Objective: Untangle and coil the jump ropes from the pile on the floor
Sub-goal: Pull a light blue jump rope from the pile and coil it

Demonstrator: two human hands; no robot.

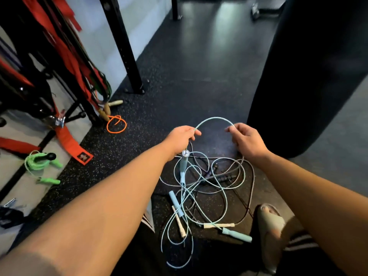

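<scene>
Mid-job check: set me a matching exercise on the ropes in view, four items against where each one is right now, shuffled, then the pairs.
Things:
1. pale blue rope
2. green rope
3. orange rope
4. cream handle

Places:
A. in the pile, near the sandal
B. arched between the left hand and the right hand
C. bundled on the pale floor, far left
D. looped on the dark floor by the wooden handles

Pairs: 1-B, 2-C, 3-D, 4-A.
</scene>
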